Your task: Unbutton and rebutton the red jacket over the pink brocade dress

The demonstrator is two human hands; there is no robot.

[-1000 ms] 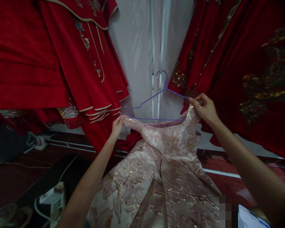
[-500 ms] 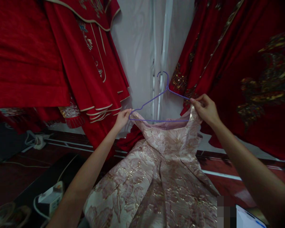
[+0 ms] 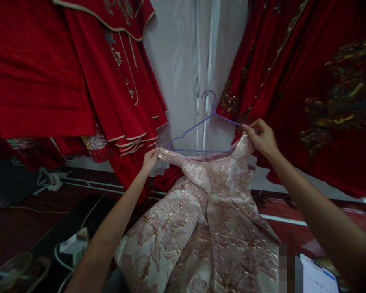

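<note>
A pale pink brocade dress [image 3: 207, 211] with gold floral pattern hangs down in front of me. My left hand [image 3: 149, 159] pinches the dress's left shoulder edge, just below the left end of a thin purple wire hanger [image 3: 201, 124]. My right hand [image 3: 260, 138] is closed on the dress's right shoulder together with the hanger's right arm. The hanger's bottom bar runs along the neckline; its hook points up in front of a white wall.
Red embroidered garments [image 3: 79, 73] hang at the left and more red and gold garments [image 3: 308, 89] at the right. A white power strip [image 3: 75, 247] with cables lies at the lower left on a dark surface. A phone screen [image 3: 315, 276] shows at the bottom right.
My left hand moved from the hanger's left end back down and left, pulling the dress's left shoulder off that end. The right hand stayed in place.
</note>
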